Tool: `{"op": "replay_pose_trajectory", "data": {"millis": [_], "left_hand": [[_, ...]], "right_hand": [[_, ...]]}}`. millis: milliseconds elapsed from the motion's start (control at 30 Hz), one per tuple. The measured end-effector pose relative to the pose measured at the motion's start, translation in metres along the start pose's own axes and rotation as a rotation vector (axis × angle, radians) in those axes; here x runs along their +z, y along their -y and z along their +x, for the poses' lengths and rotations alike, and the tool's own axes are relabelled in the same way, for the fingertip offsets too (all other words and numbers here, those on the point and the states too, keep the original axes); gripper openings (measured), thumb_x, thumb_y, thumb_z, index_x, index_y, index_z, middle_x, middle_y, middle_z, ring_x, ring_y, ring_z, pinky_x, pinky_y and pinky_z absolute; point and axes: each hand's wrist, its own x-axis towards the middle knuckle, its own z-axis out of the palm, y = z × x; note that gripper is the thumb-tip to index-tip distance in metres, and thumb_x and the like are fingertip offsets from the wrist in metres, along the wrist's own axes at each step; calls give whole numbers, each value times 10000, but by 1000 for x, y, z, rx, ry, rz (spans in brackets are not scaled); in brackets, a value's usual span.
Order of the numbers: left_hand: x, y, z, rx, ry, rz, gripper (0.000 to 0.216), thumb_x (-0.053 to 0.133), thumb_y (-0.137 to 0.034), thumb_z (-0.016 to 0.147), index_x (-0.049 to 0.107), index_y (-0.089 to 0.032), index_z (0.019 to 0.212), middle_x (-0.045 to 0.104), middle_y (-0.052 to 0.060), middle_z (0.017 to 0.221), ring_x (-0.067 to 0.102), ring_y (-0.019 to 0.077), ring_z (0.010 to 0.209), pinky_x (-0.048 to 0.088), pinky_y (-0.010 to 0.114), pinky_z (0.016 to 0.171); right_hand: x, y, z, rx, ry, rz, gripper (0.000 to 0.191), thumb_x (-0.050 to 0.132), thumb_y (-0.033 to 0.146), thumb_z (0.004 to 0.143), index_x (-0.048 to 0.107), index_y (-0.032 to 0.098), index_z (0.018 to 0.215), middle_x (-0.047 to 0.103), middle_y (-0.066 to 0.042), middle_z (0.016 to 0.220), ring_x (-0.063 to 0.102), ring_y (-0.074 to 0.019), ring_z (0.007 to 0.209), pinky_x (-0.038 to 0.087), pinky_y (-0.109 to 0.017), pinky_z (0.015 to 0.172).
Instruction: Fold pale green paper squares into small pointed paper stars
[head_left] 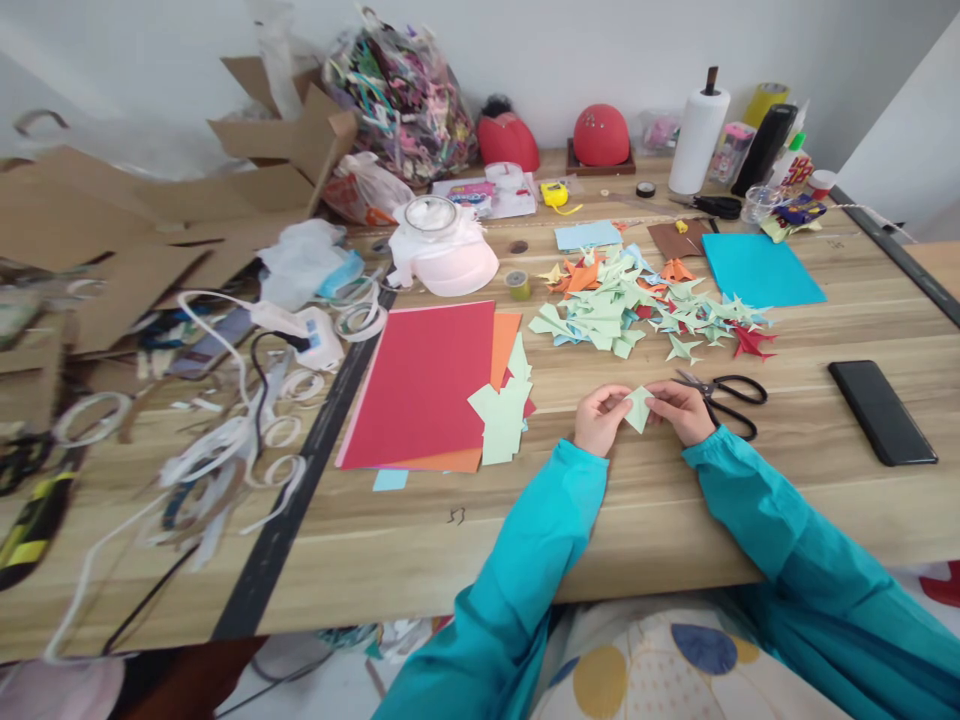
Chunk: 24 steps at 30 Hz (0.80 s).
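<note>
Between my two hands is a small piece of folded pale green paper [639, 410], its lower end coming to a point. My left hand [601, 418] pinches its left edge between thumb and fingers. On the other side, my right hand [681, 410] pinches the right edge. Black-handled scissors [739, 392] lie on the table just beyond my right hand, their blades partly hidden by it. Farther back is a heap of folded paper figures [619, 300], mostly pale green, with some orange, blue and red. Loose pale green paper pieces [504, 420] lie to the left.
Red sheets [427, 380] are stacked left of my hands, with orange ones beneath. A black phone [883, 412] lies at the right, blue paper [763, 270] behind it. Cables [217, 450], tape rolls and cardboard boxes [285, 150] crowd the left side. A white roll [697, 140] stands at the back.
</note>
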Motion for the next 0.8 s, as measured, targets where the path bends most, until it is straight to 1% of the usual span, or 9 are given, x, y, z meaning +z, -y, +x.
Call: {"op": "replay_pose_trajectory", "data": {"millis": [100,233,333,433,567,733,800], "left_hand": [[0,2,0,-50,-21,-66,180,700,-249,563,667,-153,711,649,14,658,574,129,596,477,257,553],[-1,5,2,-139,-7,-167,165,705,-220,527,691,-150,675,666,29,678,599,157,580,487,273,488],[-1,5,2,-161,-7,-194,154,708,-211,518,698,-147,657,671,36,676,609,165,583,494,275,477],[-1,4,2,-151,-24,-201,150,717,-206,511,698,-149,648,673,35,678,611,164,586,500,278,481],[0,3,1,-132,-51,-186,172,726,-226,518,693,-148,668,673,36,687,609,166,583,497,283,470],[0,2,1,-87,-31,-136,216,719,-253,549,665,-130,718,658,34,649,593,151,571,495,268,473],[0,1,0,-60,-4,-118,251,712,-262,569,639,-129,769,650,34,673,587,140,579,495,254,477]], "right_hand": [[0,1,-1,-25,-24,2,222,705,326,656,693,189,830,621,13,531,529,-107,435,424,-234,423],[0,2,-3,-68,-48,-35,128,706,266,647,724,196,753,636,1,554,515,-95,440,424,-234,443],[-1,2,-3,-68,-43,-42,111,699,253,651,730,203,745,634,3,548,513,-95,442,416,-233,441],[0,2,-2,-52,-41,-34,134,700,269,658,723,196,767,623,8,528,508,-95,435,411,-232,435],[1,3,-1,-19,-14,10,243,702,317,666,683,189,871,611,22,528,510,-95,426,404,-225,416],[2,2,-1,6,-35,43,225,726,340,638,645,167,758,609,18,507,503,-89,403,406,-217,404],[1,1,-1,11,-44,46,231,724,340,641,637,165,765,606,19,507,506,-89,404,404,-213,399]]}}
